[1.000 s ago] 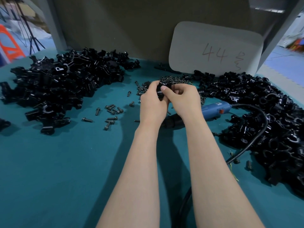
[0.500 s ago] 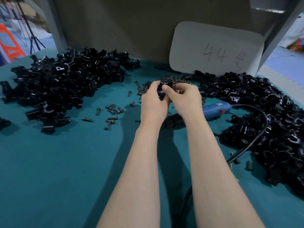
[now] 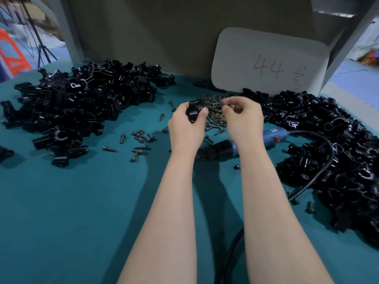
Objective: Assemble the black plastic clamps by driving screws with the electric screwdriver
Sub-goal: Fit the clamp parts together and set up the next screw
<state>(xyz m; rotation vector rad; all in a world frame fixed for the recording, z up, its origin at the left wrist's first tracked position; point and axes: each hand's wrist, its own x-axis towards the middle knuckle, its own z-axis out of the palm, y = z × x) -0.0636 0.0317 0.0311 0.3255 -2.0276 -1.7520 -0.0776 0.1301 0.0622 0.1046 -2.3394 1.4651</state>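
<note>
My left hand [image 3: 184,128] grips a black plastic clamp [image 3: 193,112] just above the teal table. To its right, my right hand [image 3: 243,119] hovers over the heap of small metal screws [image 3: 214,117]; its curled thumb and forefinger pinch what looks like a screw at the heap's top. The blue electric screwdriver [image 3: 273,135] lies on the table under my right wrist, black nose pointing left, with no hand on it.
A big pile of black clamp parts [image 3: 82,107] fills the far left and another pile [image 3: 338,152] the right side. Loose screws [image 3: 141,140] lie scattered left of my hands. The screwdriver's black cable [image 3: 322,173] loops right. A white board marked 44 [image 3: 268,62] leans at the back.
My hands have parted. The right hand let go of the clamp and moved right to the screw heap; the left hand keeps the clamp and shifted slightly left.
</note>
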